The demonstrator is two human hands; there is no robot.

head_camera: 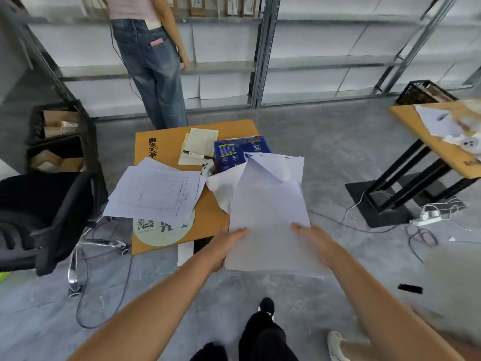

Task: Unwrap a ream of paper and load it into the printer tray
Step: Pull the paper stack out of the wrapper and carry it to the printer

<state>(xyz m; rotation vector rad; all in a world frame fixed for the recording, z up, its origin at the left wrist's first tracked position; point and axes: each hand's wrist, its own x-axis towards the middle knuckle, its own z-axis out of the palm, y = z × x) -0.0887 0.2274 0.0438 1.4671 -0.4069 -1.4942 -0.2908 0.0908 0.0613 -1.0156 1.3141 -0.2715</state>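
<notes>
A stack of white paper (268, 220) is held in the air over the front right corner of a small wooden table (208, 217). My left hand (223, 246) grips its near left edge and my right hand (316, 243) grips its near right edge. Behind the stack the torn wrapper lies open, white inside (276, 165) and blue outside (231, 152), on the table's far right. No printer or tray can be made out with certainty; a blurred grey shape (453, 285) sits at the right edge of the view.
Printed sheets (156, 191), a round card (161, 233), a notepad with a marker (197, 152) lie on the table. A black office chair (44, 220) and crates (59, 136) stand left. A person (153, 61) faces metal shelving behind. A second table (442, 142) and floor cables (429, 220) are right.
</notes>
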